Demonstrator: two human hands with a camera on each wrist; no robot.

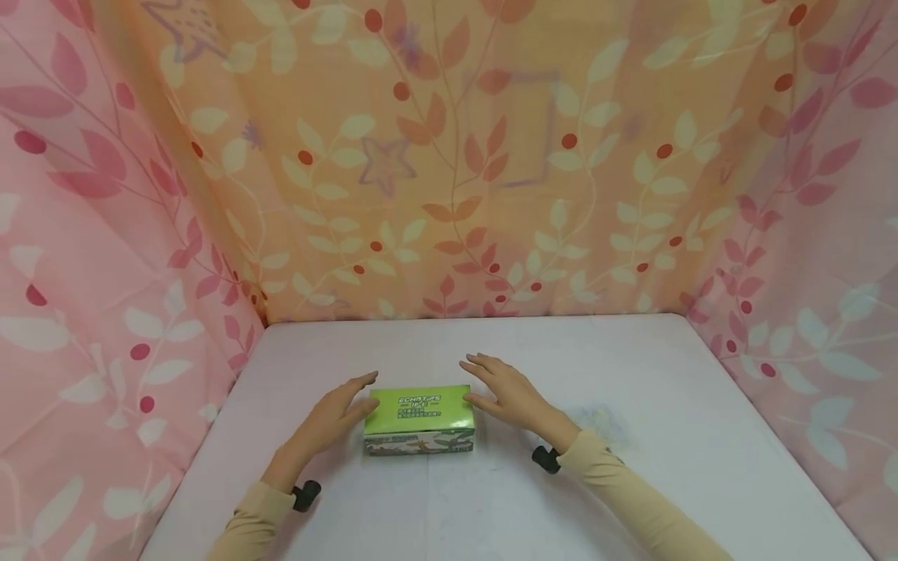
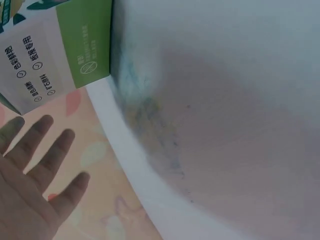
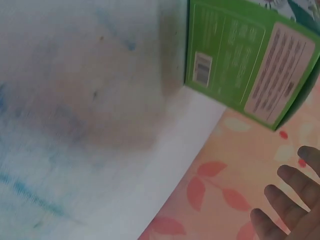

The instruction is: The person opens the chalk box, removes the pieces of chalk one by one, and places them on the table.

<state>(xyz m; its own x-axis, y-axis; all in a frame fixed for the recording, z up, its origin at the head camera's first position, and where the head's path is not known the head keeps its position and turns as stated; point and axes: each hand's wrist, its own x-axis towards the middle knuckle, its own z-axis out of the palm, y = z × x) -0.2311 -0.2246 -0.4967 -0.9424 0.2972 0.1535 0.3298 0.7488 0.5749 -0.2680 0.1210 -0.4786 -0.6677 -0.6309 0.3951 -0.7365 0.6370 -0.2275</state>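
Note:
A rectangular cardboard box [image 1: 419,411] with a bright green top and a patterned front stands on the white table. To its left is my left hand [image 1: 335,413], fingers extended and thumb tip right at the box's left edge. On the opposite side my right hand [image 1: 510,396] has its fingers stretched out too, the thumb at the right edge. The left wrist view shows a white and green end of the box [image 2: 65,55] beyond spread fingers. In the right wrist view, the green end with a barcode [image 3: 230,60] faces the right hand [image 3: 297,210].
Faint bluish and yellowish stains [image 1: 599,421] mark the white tabletop [image 1: 477,514], right of the right wrist. Flower-patterned cloth [image 1: 449,156] hangs behind the table and along both sides. A small black device [image 1: 306,495] is strapped at each wrist.

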